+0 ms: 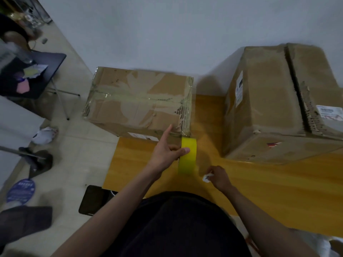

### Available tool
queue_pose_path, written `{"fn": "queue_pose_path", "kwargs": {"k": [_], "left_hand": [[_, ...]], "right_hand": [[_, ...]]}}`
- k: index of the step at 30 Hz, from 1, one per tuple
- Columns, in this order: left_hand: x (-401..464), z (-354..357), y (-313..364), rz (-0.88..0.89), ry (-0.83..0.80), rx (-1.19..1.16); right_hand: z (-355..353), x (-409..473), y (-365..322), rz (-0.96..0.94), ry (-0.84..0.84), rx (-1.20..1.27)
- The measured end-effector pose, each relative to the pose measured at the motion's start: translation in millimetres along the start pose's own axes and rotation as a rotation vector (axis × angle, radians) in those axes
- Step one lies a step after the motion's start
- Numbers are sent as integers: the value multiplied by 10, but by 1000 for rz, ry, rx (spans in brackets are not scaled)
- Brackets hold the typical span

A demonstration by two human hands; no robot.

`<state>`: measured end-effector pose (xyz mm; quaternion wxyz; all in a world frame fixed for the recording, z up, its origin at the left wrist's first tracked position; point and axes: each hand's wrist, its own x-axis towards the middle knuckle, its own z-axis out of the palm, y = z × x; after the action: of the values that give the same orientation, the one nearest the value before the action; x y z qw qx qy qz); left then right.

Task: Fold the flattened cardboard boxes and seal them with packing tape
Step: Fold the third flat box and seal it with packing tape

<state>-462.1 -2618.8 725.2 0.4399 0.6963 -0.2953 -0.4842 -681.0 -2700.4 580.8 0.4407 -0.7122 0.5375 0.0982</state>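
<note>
Head view looks down on my two hands over the yellow worktop (259,182). My left hand (165,153) holds the yellow tape (188,156): the thumb pinches across the strip while the forefinger points straight out and touches the near right corner of the smaller box (137,101). The strip runs from that corner back toward me, its long axis lying near to far, almost in line with the box's right end. Its far end meets the box's near face just beside the corner; whether it is already stuck there I cannot tell.

My right hand (219,178) sits nearer my body, just right of the strip's near end, its fingers (213,172) curled round a small white thing (207,178), too blurred to name, perhaps a cutter or part of the roll.

That box stands at the worktop's far left edge, overhanging it, long axis left to right, old clear tape along its top seam. A larger box (278,108) stands well apart to the right.

I judge the next move is carrying the strip up over the corner, away from me; the left hand is nearer and should lead.
</note>
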Motion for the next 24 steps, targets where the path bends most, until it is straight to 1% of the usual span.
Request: {"fn": "queue_pose_path", "kwargs": {"k": [2,4,5,6,7,8,9,11,14,17,20,24], "left_hand": [[-5,9,26,-6,3,1],[-17,16,44,-14,-2,-7],[-24,17,52,-20,-2,-10],[-33,19,60,-25,0,-12],[-38,24,68,-28,4,-14],[-44,27,74,-30,7,-15],[-49,27,81,-32,7,-13],[-61,27,90,-33,7,-7],[-67,25,99,-35,6,-15],[-67,28,102,-35,7,-7],[-74,21,103,-36,11,2],[-92,6,118,-48,3,15]], "right_hand": [[40,-13,-11,8,10,21],[-21,-31,-182,-28,110,124],[-97,-46,-340,-52,182,257],[-204,-66,-530,-56,235,441],[-331,-88,-732,-36,249,626],[-460,-103,-914,-5,219,770],[-576,-112,-1055,5,156,858],[-752,-157,-1269,-27,39,855],[-836,-167,-1377,-31,-16,774],[-840,-153,-1416,-6,-97,759],[-828,-152,-1466,47,-88,793],[-811,-149,-1467,49,-59,838]]}}
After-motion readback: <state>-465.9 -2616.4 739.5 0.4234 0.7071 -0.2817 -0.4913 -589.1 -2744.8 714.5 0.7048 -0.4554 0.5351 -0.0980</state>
